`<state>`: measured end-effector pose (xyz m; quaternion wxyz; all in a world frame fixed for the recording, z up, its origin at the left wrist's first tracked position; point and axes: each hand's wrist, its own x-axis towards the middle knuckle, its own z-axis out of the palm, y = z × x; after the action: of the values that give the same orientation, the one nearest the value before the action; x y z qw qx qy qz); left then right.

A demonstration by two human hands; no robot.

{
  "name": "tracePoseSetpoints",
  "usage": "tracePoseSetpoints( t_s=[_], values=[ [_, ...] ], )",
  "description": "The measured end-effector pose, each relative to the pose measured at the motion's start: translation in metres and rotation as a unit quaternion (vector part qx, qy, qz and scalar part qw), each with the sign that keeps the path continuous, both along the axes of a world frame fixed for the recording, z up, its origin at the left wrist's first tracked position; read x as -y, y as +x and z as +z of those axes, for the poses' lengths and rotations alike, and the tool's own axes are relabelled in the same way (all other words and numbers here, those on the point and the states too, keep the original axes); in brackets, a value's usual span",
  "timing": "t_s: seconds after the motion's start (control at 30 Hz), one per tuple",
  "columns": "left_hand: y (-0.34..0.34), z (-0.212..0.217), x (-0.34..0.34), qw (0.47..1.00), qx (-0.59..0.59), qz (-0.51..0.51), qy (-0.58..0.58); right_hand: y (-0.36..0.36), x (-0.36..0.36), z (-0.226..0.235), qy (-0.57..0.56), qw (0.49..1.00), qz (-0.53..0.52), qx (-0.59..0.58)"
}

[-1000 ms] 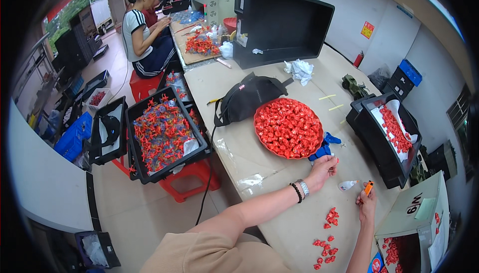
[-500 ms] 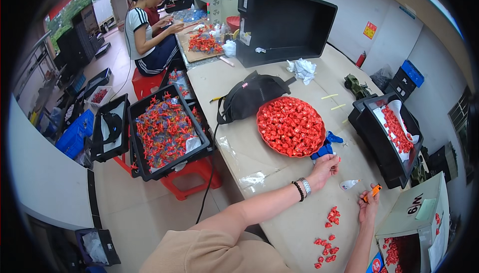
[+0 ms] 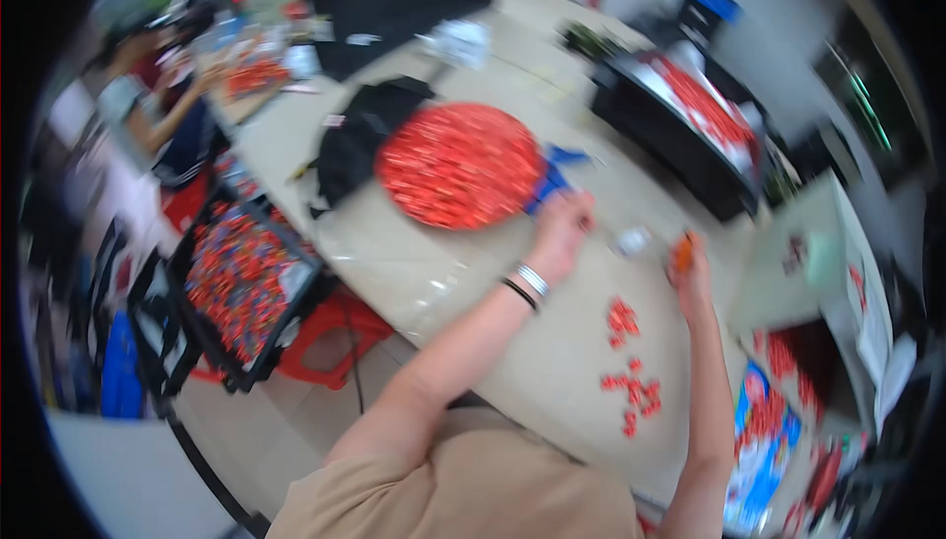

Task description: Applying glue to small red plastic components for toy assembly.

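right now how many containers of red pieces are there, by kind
Round tray heaped with red pieces, by the left hand: 1
Black crates of red pieces, one on the floor and one at the table's far right: 2
Total: 3
The right hand holds a small orange thing; the loose red pieces on the table are too blurred to count.

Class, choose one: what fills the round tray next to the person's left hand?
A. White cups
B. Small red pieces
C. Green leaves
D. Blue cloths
B: the round tray is heaped edge to edge with small red pieces, and the left hand rests on the table at its lower right edge.
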<state>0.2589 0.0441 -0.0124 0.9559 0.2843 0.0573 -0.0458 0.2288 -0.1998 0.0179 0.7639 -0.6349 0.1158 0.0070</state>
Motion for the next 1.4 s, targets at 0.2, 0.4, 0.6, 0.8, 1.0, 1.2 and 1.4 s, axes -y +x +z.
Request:
tracePoseSetpoints(
  t_s=[0.2, 0.4, 0.6, 0.8, 1.0, 1.2, 1.4],
  values=[
    [0.003, 0.002, 0.003, 1.0, -0.002, -0.011, -0.013, -0.011, 0.013, 0.024, -0.059, 0.996, 0.041, 0.049],
    [-0.002, 0.005, 0.004, 1.0, -0.001, -0.021, 0.001, -0.022, 0.009, 0.041, -0.085, 0.991, 0.073, 0.066],
    [-0.005, 0.01, 0.002, 1.0, -0.011, -0.015, 0.001, -0.025, -0.01, 0.052, -0.37, 0.912, 0.059, 0.166],
    [-0.004, 0.011, 0.002, 1.0, -0.011, -0.013, 0.004, -0.034, -0.036, 0.06, -0.673, 0.681, -0.033, 0.288],
    [-0.003, 0.01, 0.003, 1.0, -0.009, -0.013, 0.002, -0.029, -0.038, 0.05, -0.694, 0.655, -0.054, 0.293],
    [-0.002, 0.008, 0.002, 1.0, -0.005, -0.02, 0.018, -0.026, -0.04, 0.044, -0.68, 0.665, -0.064, 0.302],
    [-0.003, 0.008, 0.003, 1.0, -0.008, -0.018, 0.015, -0.024, -0.042, 0.037, -0.667, 0.68, -0.064, 0.297]
  ],
)
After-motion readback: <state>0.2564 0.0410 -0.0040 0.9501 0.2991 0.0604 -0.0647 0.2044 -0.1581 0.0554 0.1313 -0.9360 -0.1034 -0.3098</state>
